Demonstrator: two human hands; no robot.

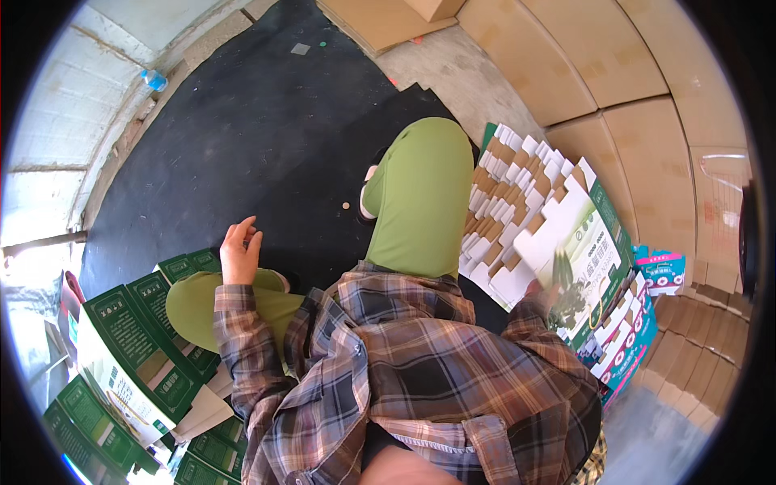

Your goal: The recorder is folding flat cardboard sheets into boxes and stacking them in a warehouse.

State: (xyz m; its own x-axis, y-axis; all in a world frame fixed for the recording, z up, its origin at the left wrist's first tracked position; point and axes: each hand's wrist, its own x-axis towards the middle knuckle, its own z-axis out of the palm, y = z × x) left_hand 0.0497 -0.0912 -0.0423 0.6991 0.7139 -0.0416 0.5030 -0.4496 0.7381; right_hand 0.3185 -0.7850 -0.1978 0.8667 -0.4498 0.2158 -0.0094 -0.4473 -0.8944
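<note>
My left hand (240, 252) is raised over my left knee, its fingers loosely bent and apart, with nothing in it. At my right side, my right hand (532, 291) is at the lower edge of a flat printed carton (594, 259), white and green with a plant picture. The carton hides most of that hand's fingers, and they seem to grip its edge. This carton leans against a row of folded cartons (505, 202), whose white and brown notched flaps stand close together.
Green printed cartons (149, 323) stand at my left. Brown boxes (614, 153) are stacked along the right, with teal-and-pink packages (663, 271) and bundled flat cardboard (699, 343) nearer. A black mat (242, 121) covers the floor ahead; a blue bottle (153, 80) lies by the left wall.
</note>
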